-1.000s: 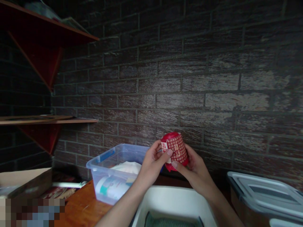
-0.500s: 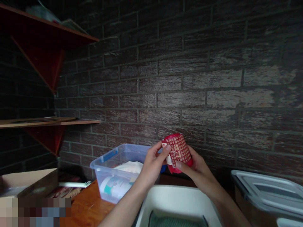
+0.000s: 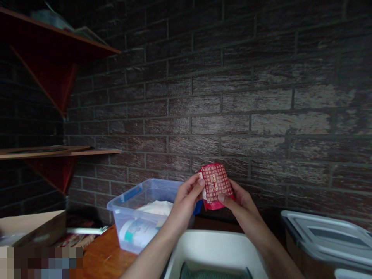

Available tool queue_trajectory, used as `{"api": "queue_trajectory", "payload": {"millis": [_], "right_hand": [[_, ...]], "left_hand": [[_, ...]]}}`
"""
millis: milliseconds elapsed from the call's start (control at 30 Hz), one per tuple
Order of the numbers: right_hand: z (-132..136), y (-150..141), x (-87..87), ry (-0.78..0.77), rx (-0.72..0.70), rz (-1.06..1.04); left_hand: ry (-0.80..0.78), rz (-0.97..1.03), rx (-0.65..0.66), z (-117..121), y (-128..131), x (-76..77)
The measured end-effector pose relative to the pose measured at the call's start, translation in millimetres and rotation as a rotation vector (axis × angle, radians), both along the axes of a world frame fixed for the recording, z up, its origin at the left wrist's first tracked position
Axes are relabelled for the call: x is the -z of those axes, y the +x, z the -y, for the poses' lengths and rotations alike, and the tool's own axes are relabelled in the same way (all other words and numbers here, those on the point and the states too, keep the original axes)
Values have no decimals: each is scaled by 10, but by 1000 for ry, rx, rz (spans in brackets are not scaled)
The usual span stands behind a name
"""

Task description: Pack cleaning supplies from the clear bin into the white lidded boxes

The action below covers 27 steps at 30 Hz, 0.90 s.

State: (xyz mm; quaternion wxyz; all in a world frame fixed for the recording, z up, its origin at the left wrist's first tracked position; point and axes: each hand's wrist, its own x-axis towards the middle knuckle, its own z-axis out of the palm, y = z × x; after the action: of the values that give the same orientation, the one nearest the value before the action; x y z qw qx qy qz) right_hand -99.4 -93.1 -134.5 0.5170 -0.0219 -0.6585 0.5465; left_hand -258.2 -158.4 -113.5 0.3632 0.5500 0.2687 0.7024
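Both of my hands hold a red cup-shaped package (image 3: 216,182) with a pale checked print and lettering, up in front of the brick wall. My left hand (image 3: 188,192) pinches its left edge, thumb on the near face beside a white strip. My right hand (image 3: 240,201) grips it from the lower right, with the thumb near the bottom and the other fingers behind, mostly hidden. Below the hands stands a white tub (image 3: 215,238) with a dark green textured thing (image 3: 213,274) inside.
Left of my arms, a clear bluish plastic bin (image 3: 116,207) holds a white bundle (image 3: 157,208) and a white-and-teal package (image 3: 139,232). A grey-lidded box (image 3: 328,236) is at right. Shelves (image 3: 99,152) jut from the left wall above an open cardboard box (image 3: 43,228).
The package has turned slightly in my hands, so its printed face shows more squarely. My right thumb has shifted a little upward on it. The whole view has moved slightly.
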Motion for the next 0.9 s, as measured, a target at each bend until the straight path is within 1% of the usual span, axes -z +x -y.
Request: {"api": "queue_trajectory", "payload": {"millis": [133,267,467,533,633,700,800,900], "right_hand": [[18,-5,6,-64,-40,-53],[27,-9,13,-94,-61,-73],[-6,-12,30,-119,-97,-87],[-7,-18,25,-96,-44,-88],[-1,-25,9,-30,80,-73],[6,-27,0,-12,112,-58],[20,-24,-12,-11,94,-50],[30,-14,-19,-24,24,-46]], "left_hand": [[45,-19,23,42,13,-14],[109,-141,21,86,60,-24],[109,-190,32,80,71,-31],[106,-187,12,65,63,-30],[101,-155,-64,37,52,-18],[83,-121,-109,19,43,-9],[46,-67,-121,5,22,-1],[39,-35,-96,9,7,-6]]}}
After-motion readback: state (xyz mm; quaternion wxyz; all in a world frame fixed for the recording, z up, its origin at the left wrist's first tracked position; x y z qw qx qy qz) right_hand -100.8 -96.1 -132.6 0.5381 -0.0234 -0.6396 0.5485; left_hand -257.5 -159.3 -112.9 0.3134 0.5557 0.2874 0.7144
